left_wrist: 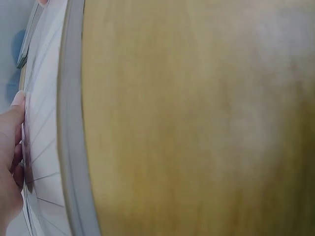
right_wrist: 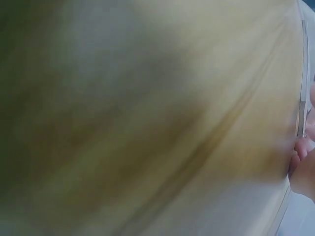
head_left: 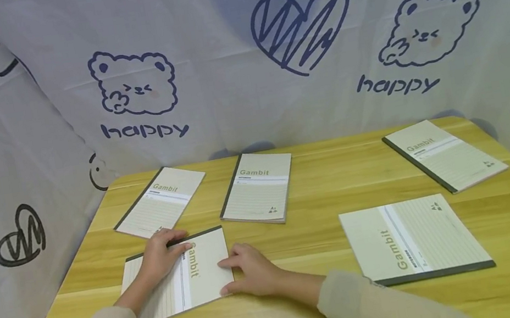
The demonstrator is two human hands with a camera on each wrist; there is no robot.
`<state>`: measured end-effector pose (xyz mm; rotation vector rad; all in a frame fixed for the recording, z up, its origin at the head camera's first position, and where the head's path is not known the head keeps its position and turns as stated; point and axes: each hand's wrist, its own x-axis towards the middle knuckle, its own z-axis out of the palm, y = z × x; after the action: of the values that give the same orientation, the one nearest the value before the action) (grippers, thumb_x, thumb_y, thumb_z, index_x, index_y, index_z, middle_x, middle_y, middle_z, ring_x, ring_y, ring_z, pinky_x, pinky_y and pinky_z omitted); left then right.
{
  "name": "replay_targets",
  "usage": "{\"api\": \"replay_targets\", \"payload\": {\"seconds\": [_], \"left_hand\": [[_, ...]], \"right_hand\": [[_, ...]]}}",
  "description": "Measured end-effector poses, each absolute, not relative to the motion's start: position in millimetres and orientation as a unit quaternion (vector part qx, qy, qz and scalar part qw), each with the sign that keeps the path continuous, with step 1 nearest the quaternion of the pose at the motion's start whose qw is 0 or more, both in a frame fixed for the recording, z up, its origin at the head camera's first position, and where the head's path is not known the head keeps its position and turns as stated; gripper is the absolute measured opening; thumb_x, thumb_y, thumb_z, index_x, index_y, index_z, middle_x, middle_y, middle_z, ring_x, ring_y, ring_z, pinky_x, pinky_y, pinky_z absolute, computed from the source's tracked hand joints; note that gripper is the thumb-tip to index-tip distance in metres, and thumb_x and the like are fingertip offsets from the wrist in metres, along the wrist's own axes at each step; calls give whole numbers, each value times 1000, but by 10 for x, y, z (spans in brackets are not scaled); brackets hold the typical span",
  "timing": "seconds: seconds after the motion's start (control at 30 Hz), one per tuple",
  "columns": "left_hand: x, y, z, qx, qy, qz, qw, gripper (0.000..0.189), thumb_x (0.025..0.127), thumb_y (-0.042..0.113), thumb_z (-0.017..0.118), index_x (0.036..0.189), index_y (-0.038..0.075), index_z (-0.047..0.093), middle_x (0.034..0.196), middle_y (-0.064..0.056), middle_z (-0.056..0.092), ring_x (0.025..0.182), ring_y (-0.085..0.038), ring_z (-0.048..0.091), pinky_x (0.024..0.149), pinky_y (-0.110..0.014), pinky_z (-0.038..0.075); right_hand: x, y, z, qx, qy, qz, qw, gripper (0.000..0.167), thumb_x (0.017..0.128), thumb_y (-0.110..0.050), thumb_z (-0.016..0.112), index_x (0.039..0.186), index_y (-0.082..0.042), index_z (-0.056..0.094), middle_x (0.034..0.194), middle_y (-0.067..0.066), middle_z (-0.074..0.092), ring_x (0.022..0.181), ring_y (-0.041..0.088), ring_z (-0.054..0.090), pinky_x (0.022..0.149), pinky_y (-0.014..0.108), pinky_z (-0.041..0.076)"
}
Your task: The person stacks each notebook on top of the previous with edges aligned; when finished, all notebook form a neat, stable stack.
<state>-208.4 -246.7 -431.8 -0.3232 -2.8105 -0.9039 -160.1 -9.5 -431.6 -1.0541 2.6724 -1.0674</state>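
On wood (head_left: 316, 227), left hand (head_left: 159, 258) overlies a notebook (head_left: 208, 283) — right hand (head_left: 255, 273) holds its edge.

By the head camera, the scene is viewed from above and behind the fingers (head_left: 232, 262), forward and down, far enough off for the cloth (head_left: 224, 91) beyond them to be included. By the left wrist camera, the table (left_wrist: 172, 123) is viewed sideways from very near, behind the fingers, and the left hand (left_wrist: 9, 152) is cropped by the left edge. By the right wrist camera, it is viewed as closely, with the right hand (right_wrist: 305, 164) cropped by the right edge. The notebook (head_left: 210, 274) at the fingertips is shared by all three.
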Motion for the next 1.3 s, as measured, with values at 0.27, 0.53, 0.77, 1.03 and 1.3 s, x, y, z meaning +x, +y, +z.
{"api": "replay_targets", "payload": {"seconds": [0.27, 0.53, 0.77, 1.03, 1.3], "left_hand": [[-2096, -2448, -4306, -118, -943, -299, 91, 25, 80, 9, 71, 102, -3, 69, 94, -16, 65, 91, -30, 59, 82, -44, 48], [-2109, -2431, -4282, -105, -945, -302, 74, 21, 81, 10, 70, 99, -1, 70, 93, -15, 64, 90, -28, 57, 80, -42, 47], [-2131, -2437, -4240, -92, -952, -290, 43, 21, 82, 10, 69, 99, -1, 68, 95, -16, 64, 90, -28, 57, 81, -44, 46], [-2142, -2392, -4204, -75, -953, -295, 12, 22, 84, 11, 67, 101, -3, 66, 98, -18, 65, 91, -29, 57, 83, -43, 46], [-2146, -2388, -4198, -86, -950, -301, -5, 25, 85, 11, 66, 106, -3, 65, 104, -20, 66, 98, -33, 58, 89, -46, 46]], "right_hand": [[-1605, -87, -4296, -351, 886, -299, 46, 64, 68, -38, 80, 123, -10, 61, 98, 0, 52, 87, 7, 39, 77, 14, 34], [-1602, -93, -4279, -350, 890, -289, 52, 62, 71, -38, 78, 124, -11, 60, 100, 0, 53, 86, 6, 38, 76, 14, 32], [-1583, -106, -4267, -349, 890, -291, 52, 61, 72, -36, 77, 124, -10, 60, 101, 1, 53, 87, 7, 38, 77, 14, 33], [-1575, -107, -4265, -345, 891, -291, 54, 60, 73, -35, 77, 124, -10, 60, 100, 1, 52, 87, 7, 38, 77, 14, 32], [-1556, -101, -4261, -342, 892, -292, 54, 59, 73, -34, 77, 123, -9, 60, 99, 0, 52, 85, 6, 37, 75, 14, 31]]}}
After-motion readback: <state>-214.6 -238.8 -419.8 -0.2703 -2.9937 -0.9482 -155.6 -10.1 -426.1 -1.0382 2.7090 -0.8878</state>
